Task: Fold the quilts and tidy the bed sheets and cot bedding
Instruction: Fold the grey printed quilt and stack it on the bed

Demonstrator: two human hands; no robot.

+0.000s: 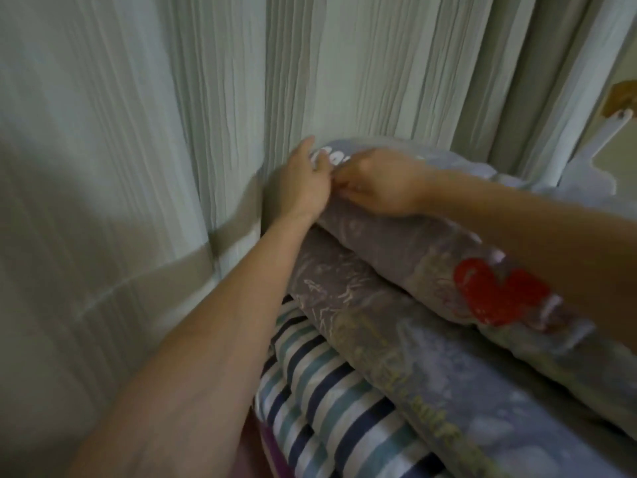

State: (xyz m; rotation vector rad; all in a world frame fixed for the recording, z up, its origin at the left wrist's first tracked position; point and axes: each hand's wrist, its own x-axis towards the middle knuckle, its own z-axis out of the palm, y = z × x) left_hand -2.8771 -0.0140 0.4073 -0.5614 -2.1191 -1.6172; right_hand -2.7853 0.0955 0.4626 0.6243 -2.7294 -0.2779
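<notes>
A folded grey-lilac quilt (pixel 396 250) with a red heart print lies on top of a stack, over a second lilac printed quilt (pixel 431 367) and a blue-and-white striped quilt (pixel 320 384). Both hands meet at the top quilt's far left corner. My left hand (pixel 305 177) lies against that corner with fingers fairly straight, thumb side toward the fabric. With curled fingers, my right hand (pixel 375 184) pinches the quilt's edge there. The fingertips are blurred.
A pale green pleated curtain (pixel 155 132) hangs right behind and left of the stack. A white frame or rail (pixel 617 124) stands at the far right. A strip of purple fabric (pixel 265 443) shows under the striped quilt.
</notes>
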